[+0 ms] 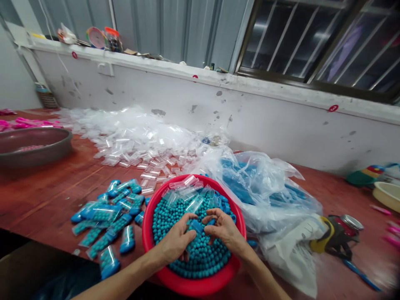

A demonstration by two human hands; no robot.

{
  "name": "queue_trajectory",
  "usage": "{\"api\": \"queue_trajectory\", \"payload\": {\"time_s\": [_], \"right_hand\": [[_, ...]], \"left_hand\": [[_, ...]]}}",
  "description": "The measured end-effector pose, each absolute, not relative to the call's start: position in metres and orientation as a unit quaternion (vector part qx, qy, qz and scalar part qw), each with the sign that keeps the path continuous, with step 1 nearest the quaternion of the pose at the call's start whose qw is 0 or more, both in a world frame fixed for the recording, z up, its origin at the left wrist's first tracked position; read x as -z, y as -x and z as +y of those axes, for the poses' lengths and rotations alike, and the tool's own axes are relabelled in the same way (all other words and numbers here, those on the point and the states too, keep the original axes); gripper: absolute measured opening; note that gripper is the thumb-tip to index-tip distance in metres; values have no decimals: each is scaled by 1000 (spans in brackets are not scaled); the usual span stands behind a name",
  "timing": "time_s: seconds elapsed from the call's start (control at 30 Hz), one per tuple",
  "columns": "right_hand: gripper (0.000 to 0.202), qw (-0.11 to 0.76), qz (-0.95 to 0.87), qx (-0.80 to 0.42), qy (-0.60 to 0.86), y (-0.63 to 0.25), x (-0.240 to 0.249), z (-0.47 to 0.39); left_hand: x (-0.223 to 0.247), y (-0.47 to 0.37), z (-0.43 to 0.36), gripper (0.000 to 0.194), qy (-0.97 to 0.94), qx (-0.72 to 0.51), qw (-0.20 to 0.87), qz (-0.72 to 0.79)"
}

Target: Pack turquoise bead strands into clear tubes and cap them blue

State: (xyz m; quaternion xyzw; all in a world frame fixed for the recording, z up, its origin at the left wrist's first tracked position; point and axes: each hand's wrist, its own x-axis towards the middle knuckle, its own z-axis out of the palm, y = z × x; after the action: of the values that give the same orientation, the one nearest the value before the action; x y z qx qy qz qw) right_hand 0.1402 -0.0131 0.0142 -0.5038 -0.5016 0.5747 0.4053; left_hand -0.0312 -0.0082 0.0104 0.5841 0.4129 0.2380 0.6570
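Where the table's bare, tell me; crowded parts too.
Bare red tabletop shows left, between the gray basin and the filled tubes, and right, between the plastic bag and cream bowl. Crowded: behind the red basin, where clear tubes pile up.

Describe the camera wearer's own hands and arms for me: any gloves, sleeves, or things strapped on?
Both the left hand and the right hand are bare, without gloves. The left forearm and right forearm are uncovered as far as the picture shows, with no sleeve, watch, bracelet or cable visible. Blur hides finer markings.
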Motion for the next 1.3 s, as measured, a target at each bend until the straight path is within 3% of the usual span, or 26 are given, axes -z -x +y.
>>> {"api": "queue_trajectory", "payload": {"time_s": [0.1, 0.27, 0.4, 0.5, 0.67, 0.73, 0.83, 0.9, 1.07, 1.3], "right_hand": [[58, 352, -529, -592, 496, -146, -19, -14], [85, 154, -567, -667, 459, -155, -41, -12], [95, 121, -535, -742, 385, -160, -40, -4], [88, 171, -492, -759, 391, -159, -26, -3], [35, 342, -523, -606, 492, -137, -15, -23], [41, 344, -578, -530, 516, -127, -14, -34], [81, 304, -648, -417, 560, -119, -12, -45], [93, 268, -671, -366, 587, -117, -9, -47], [98, 195, -701, -352, 589, -118, -8, -48], [70, 314, -670, -406, 536, -116, -20, -53]], "left_hand": [[-18, 35, -12, 38, -616, -203, 650, 397], [-27, 34, -21, 54, -612, -164, 694, 341], [-26, 30, -23, 56, -578, -164, 734, 317], [-20, 27, -21, 48, -576, -192, 730, 314], [-7, 22, -15, 49, -538, -252, 719, 360], [-5, 18, -14, 50, -536, -283, 706, 367], [-3, 13, -15, 44, -546, -355, 660, 375], [-2, 11, -17, 43, -552, -368, 643, 382], [-2, 11, -19, 42, -522, -356, 664, 400], [-12, 8, -18, 39, -405, -357, 765, 352]]}}
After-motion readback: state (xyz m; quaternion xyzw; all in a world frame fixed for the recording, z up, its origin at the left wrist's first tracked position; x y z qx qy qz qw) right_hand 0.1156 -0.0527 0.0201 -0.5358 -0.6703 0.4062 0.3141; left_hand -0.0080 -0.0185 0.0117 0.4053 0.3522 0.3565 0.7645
